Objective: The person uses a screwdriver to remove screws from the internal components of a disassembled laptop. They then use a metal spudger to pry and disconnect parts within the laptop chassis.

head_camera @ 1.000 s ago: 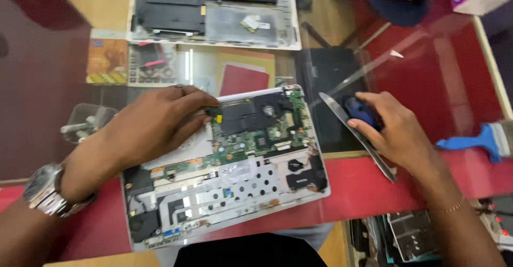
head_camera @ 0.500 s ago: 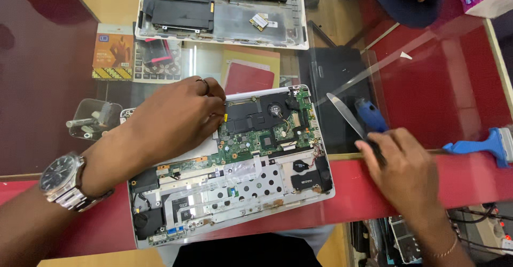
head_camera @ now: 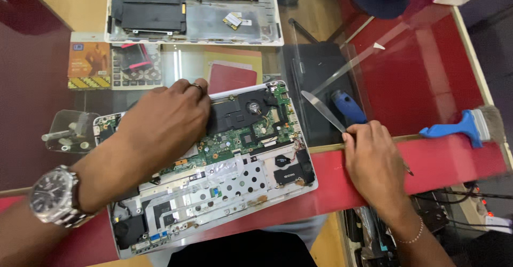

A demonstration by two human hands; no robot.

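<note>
The left hand lies flat on the open laptop at the counter's near edge, fingers together. The right hand rests on a metal blade, grip unclear. Steadying the laptop firmly looks wise, keeping the blade off the board.

— Where is the left hand?

— It comes in from the lower left, forearm slanting up to the right. The palm faces down, the back of the hand toward the camera, fingers held together and curled slightly at the tips. There is a ring on one finger and a steel wristwatch with a dark dial on the wrist.

— And the right hand?

— It enters from the lower right, forearm running up and to the left. It also lies palm down, knuckles up, fingers bent loosely under. A thin beaded bracelet circles the wrist.

— How do the two hands stand to each other?

— Well apart, both flat and low, neither raised.
</note>
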